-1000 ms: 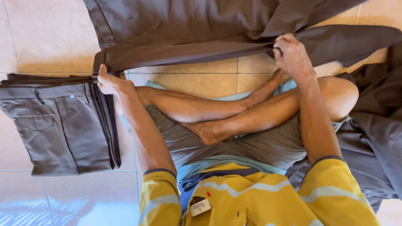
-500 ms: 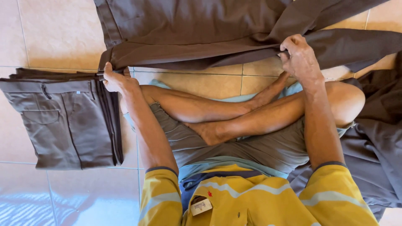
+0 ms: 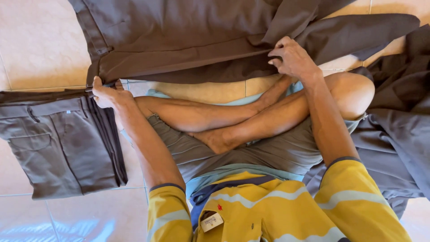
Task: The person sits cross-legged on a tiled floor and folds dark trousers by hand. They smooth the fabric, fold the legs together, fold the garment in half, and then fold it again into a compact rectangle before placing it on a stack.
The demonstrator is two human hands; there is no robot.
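Note:
I sit cross-legged on a tiled floor (image 3: 40,49) with a pair of dark grey-brown trousers (image 3: 188,40) spread out in front of my legs. My left hand (image 3: 106,94) pinches the waistband corner of these trousers at the left. My right hand (image 3: 293,58) grips the near edge of the trouser leg further right, fingers curled into the cloth. The trouser legs run off toward the upper right.
A stack of folded grey trousers (image 3: 62,143) lies on the floor at my left. A heap of loose grey cloth (image 3: 398,134) sits at my right. My bare legs and feet (image 3: 224,130) are crossed between the two piles.
Both hands have drawn the trousers' near edge a little toward me, and my right hand has slid leftward along the leg. The view has shifted slightly.

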